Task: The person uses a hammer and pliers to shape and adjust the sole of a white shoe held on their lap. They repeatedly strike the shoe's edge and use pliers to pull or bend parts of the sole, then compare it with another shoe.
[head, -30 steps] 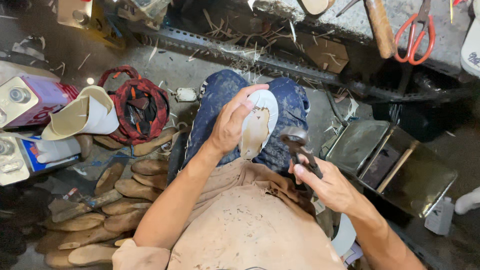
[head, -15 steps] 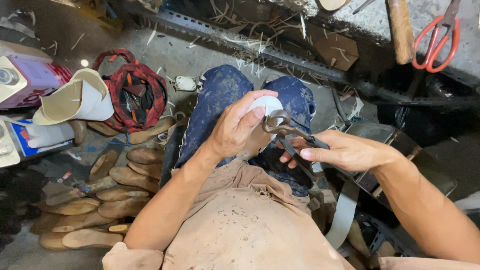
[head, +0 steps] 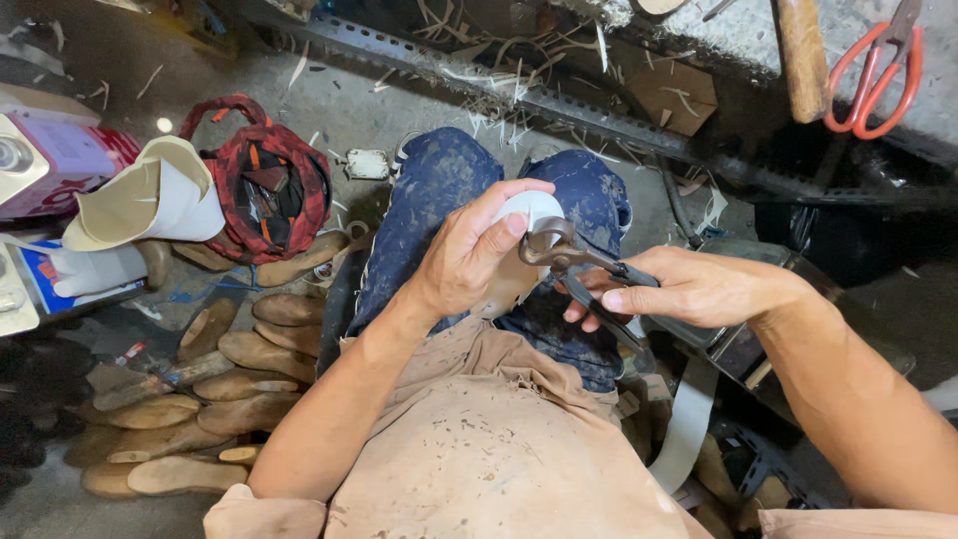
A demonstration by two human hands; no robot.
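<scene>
White and smooth, the shoe last (head: 527, 215) is sitting on my lap over the stained blue jeans (head: 439, 190), and I am cradling it with my left hand (head: 469, 255), fingers curled and clamped around its toe end. My right hand (head: 689, 289) is closing around the handles of the dark lasting pincers (head: 574, 262), whose jaws are biting at the edge of the last right beside my left thumb. I judge that I am in the pulling step, gripping material at the rim with the pincers; the next move is asking for a steady pull while my left hand is keeping the last from twisting. Beyond my knees, on the floor to my left, tan leather soles (head: 249, 349) are lying in a loose heap, with a red plaid bag (head: 264, 180) near them. Up on the bench edge, red-handled scissors (head: 873, 70) are resting beside a wooden hammer handle (head: 803, 55).
</scene>
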